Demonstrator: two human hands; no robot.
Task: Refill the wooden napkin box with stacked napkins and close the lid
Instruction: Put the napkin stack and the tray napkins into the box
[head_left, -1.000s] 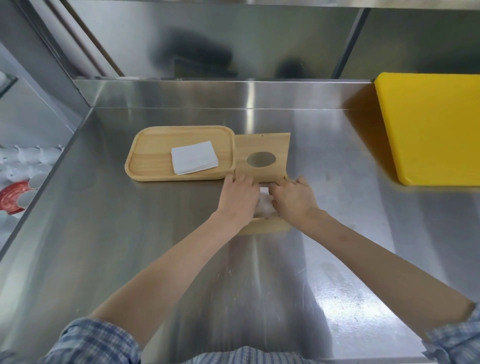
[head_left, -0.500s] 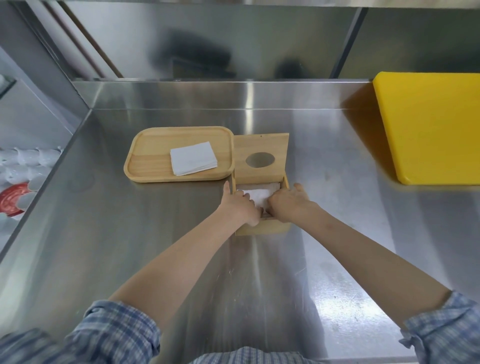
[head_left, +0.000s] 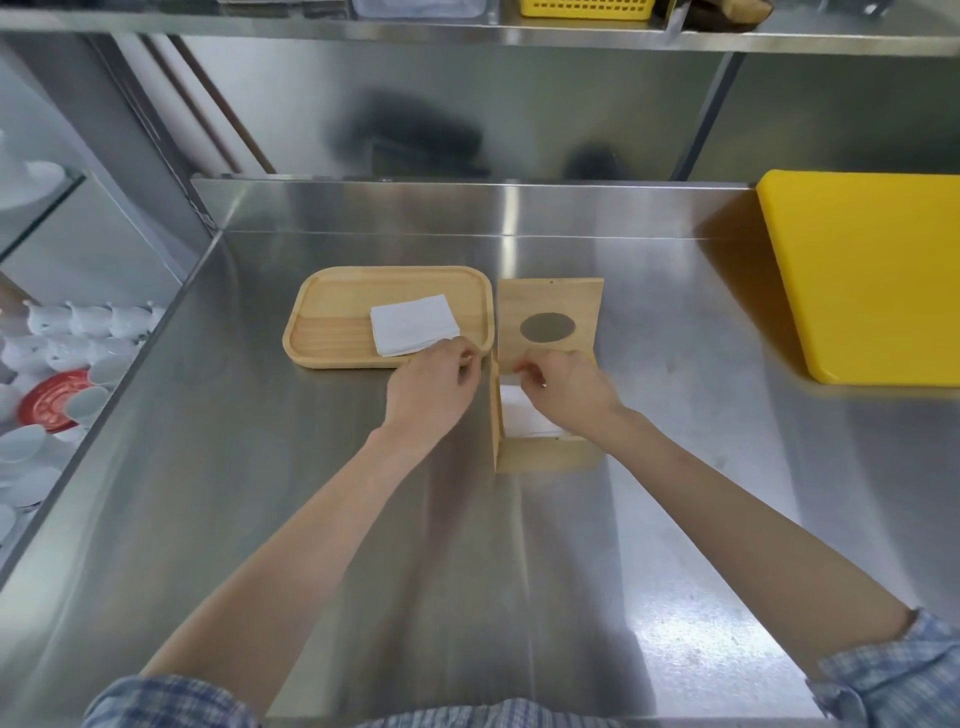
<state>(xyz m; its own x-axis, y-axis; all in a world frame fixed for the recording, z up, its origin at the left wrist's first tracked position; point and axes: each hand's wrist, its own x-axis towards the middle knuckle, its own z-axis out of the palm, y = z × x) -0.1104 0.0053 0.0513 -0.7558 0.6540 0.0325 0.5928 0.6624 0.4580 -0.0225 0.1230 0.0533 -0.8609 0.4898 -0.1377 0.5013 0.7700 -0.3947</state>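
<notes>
The wooden napkin box (head_left: 545, 457) stands open on the steel counter, with white napkins (head_left: 519, 415) inside it. Its lid (head_left: 550, 312), with an oval hole, is swung back behind the box. To the left, a wooden tray (head_left: 332, 312) holds a small stack of white napkins (head_left: 413, 325). My left hand (head_left: 431, 387) hovers at the tray's near right corner, fingers curled, just short of that stack and holding nothing. My right hand (head_left: 566, 387) is over the open box near the lid's lower edge, fingers loosely curled and empty.
A yellow cutting board (head_left: 872, 275) lies at the right of the counter. Left of the counter's edge, a lower level holds white cups (head_left: 78, 322) and a red plate (head_left: 49, 397). A steel backsplash and a shelf stand behind.
Both hands have lifted out of the box, where they pressed napkins down. My left hand has moved left toward the tray's stack; my right hand has risen toward the lid.
</notes>
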